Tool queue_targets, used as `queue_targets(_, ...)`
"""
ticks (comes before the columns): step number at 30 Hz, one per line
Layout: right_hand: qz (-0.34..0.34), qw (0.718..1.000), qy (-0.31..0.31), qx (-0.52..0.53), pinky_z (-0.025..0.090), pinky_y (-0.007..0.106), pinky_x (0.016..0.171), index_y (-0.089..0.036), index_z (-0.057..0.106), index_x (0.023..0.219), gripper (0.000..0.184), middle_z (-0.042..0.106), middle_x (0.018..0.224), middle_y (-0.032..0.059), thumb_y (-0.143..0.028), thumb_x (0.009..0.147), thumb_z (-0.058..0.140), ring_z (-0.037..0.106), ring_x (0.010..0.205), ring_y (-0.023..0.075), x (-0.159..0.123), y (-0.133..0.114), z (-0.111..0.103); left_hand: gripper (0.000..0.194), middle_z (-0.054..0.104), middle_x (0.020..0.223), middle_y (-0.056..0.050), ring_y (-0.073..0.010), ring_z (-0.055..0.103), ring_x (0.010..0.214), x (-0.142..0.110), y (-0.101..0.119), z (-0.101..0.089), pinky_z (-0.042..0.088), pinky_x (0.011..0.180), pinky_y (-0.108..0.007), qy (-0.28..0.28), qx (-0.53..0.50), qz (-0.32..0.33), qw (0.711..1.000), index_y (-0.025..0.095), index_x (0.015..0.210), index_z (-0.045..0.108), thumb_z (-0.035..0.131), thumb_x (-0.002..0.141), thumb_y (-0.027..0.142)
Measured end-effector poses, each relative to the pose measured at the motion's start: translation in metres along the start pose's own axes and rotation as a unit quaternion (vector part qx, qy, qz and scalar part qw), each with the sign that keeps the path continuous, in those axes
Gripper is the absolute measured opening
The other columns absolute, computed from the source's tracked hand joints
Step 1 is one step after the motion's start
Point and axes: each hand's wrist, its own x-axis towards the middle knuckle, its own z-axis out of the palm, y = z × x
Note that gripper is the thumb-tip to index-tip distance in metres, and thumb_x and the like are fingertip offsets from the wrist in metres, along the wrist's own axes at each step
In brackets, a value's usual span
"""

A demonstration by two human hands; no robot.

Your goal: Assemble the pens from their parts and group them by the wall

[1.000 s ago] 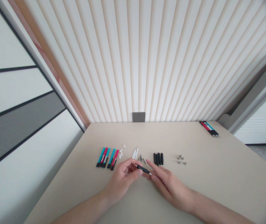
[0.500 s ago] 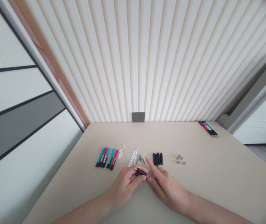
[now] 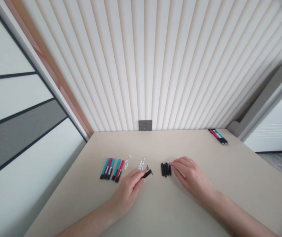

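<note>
A person's left hand (image 3: 127,191) is pinching a slim black pen barrel (image 3: 147,173) between thumb and fingers, a light, stiff, probably slick piece best held mid-shaft. The right hand (image 3: 191,172) is curling its fingers (image 3: 180,163) against black pen grips (image 3: 166,169), any hold unclear, on a beige table (image 3: 205,204) before a pleated wall (image 3: 141,65).
</note>
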Motion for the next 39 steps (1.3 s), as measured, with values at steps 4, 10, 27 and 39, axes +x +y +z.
queue_targets(4, 0.052, 0.998, -0.008, -0.023, 0.05, 0.038, 0.078, -0.02, 0.069, 0.094, 0.029, 0.069, 0.089, 0.0094, -0.031, 0.1, 0.042, 0.063, 0.085, 0.0225, 0.0, 0.031, -0.023, 0.031, 0.062, 0.1, -0.007, -0.0164, 0.062, 0.087, -0.001, -0.003, -0.004, 0.049, 0.081, -0.027, -0.012, 0.099, 0.053, 0.994, 0.021, 0.124, 0.058, 0.041, 0.099, 0.019)
queue_targets(10, 0.057, 0.992, -0.1, -0.045, 0.047, 0.036, 0.075, -0.023, 0.069, 0.085, 0.023, 0.068, 0.08, 0.0047, -0.039, 0.095, 0.056, 0.062, 0.079, 0.0213, -0.004, 0.047, -0.043, 0.021, 0.059, 0.098, -0.007, -0.0154, 0.062, 0.076, -0.002, -0.007, -0.003, 0.05, 0.071, -0.026, -0.039, 0.196, 0.101, 0.975, 0.019, 0.108, 0.063, 0.047, 0.095, 0.022)
queue_targets(27, 0.042, 0.981, -0.156, -0.105, 0.042, 0.035, 0.075, -0.023, 0.07, 0.082, 0.017, 0.071, 0.082, 0.0032, -0.02, 0.092, 0.057, 0.066, 0.078, 0.0208, -0.009, 0.042, -0.033, 0.025, 0.061, 0.094, -0.006, -0.0139, 0.062, 0.075, 0.001, -0.015, 0.001, 0.053, 0.072, -0.024, -0.03, 0.201, 0.133, 0.97, 0.02, 0.114, 0.063, 0.044, 0.099, 0.019)
queue_targets(39, 0.08, 0.987, -0.082, -0.115, 0.044, 0.037, 0.077, -0.024, 0.07, 0.09, 0.019, 0.071, 0.088, 0.0048, -0.028, 0.096, 0.052, 0.065, 0.083, 0.0228, -0.01, 0.048, -0.038, 0.016, 0.064, 0.092, -0.007, -0.0158, 0.064, 0.076, 0.001, -0.009, -0.002, 0.05, 0.065, -0.024, -0.027, 0.269, 0.194, 0.943, 0.016, 0.101, 0.06, 0.045, 0.095, 0.017)
